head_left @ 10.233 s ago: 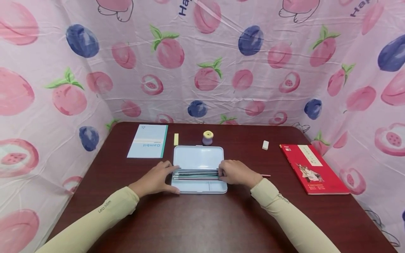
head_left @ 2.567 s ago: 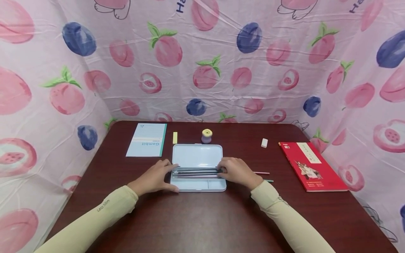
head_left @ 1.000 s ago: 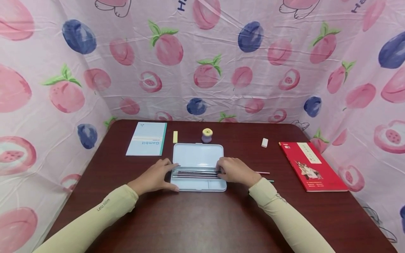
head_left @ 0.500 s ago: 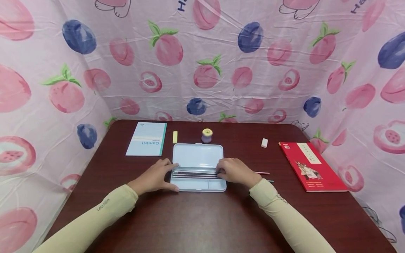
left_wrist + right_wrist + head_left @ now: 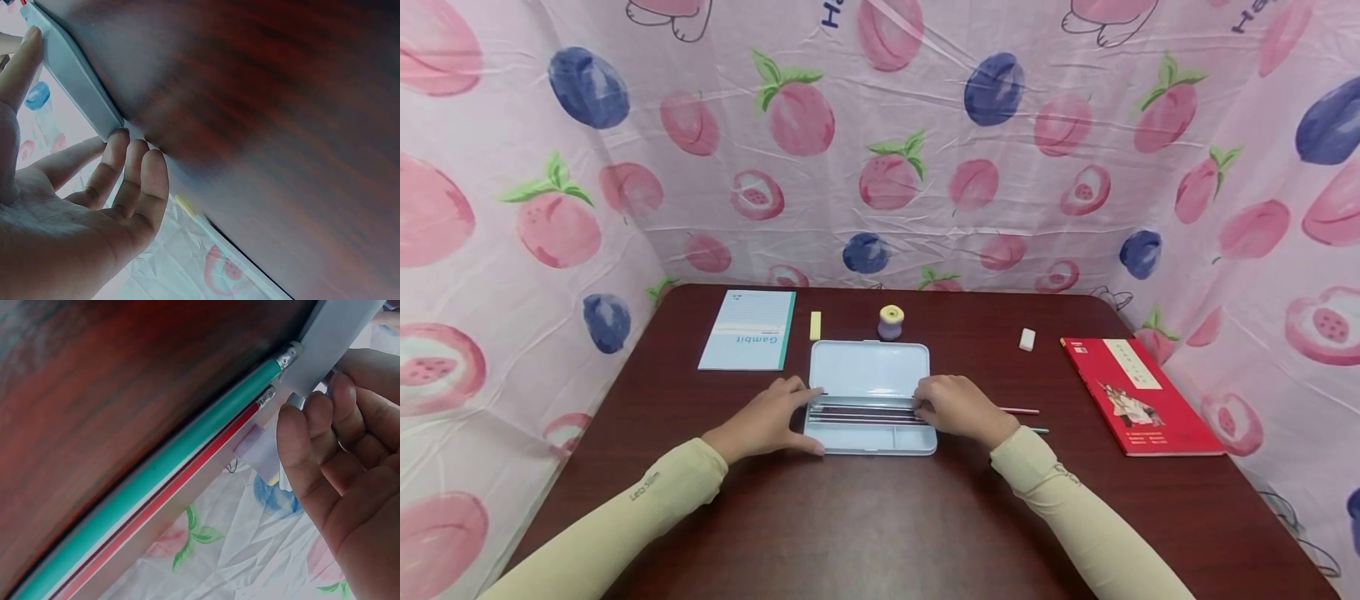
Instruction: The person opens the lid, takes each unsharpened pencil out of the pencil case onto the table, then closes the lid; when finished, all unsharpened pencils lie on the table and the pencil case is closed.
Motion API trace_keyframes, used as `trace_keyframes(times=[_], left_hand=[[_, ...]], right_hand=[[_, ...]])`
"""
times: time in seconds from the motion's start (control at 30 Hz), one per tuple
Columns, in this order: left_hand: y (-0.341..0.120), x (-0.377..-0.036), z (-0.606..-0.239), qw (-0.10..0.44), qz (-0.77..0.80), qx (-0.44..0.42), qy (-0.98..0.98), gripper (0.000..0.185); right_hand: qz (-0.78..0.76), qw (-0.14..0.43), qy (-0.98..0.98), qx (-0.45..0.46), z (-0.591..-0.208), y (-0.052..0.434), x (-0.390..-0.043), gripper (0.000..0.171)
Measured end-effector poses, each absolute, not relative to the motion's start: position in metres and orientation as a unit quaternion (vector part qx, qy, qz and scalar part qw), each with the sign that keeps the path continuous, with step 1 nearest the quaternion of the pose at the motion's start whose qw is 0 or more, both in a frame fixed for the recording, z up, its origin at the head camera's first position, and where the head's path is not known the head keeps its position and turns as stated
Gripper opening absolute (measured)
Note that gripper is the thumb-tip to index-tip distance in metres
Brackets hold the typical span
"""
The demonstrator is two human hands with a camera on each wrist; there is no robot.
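Note:
An open pale blue pencil case [image 5: 871, 368] lies mid-table, lid flat behind its tray. Several pencils [image 5: 863, 410] lie lengthwise in the tray. My left hand [image 5: 769, 419] rests against the tray's left end; in the left wrist view its nearly straight fingers [image 5: 128, 172] touch the case [image 5: 70, 70] at a corner. My right hand [image 5: 958, 408] sits at the tray's right end, fingers curled over the pencil ends. In the right wrist view the curled fingers [image 5: 312, 456] meet the case wall [image 5: 337, 331]. A green pencil [image 5: 156, 469] and a red pencil [image 5: 169, 487] lie on the table.
A light blue notebook [image 5: 748, 331], a yellow eraser [image 5: 815, 325] and a small purple and yellow sharpener [image 5: 891, 322] lie behind the case. A white eraser [image 5: 1027, 338] and a red book [image 5: 1138, 396] lie to the right. Fruit-print cloth walls the table on three sides.
Ten seconds ago only the red pencil showed on the table by my right arm; a green one now lies beside it. Over the last second both hands stay put.

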State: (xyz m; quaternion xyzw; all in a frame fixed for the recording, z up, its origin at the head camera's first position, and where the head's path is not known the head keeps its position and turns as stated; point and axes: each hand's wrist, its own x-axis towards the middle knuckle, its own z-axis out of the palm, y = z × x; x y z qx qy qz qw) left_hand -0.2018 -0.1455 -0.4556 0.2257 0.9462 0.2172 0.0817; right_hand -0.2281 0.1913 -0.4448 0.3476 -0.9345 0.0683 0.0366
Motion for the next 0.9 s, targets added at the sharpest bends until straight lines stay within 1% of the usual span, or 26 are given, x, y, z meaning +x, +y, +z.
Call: trace_keyframes(times=[0.57, 0.9], left_hand=[[-0.145, -0.202, -0.456, 0.082, 0.219, 0.223, 0.946, 0.101], [-0.145, -0.202, -0.455, 0.083, 0.216, 0.221, 0.947, 0.101]], right_hand=[[0.053, 0.085, -0.939, 0.329, -0.446, 0.197, -0.220, 0.008], [0.060, 0.115, -0.937, 0.326, -0.444, 0.212, -0.216, 0.008]])
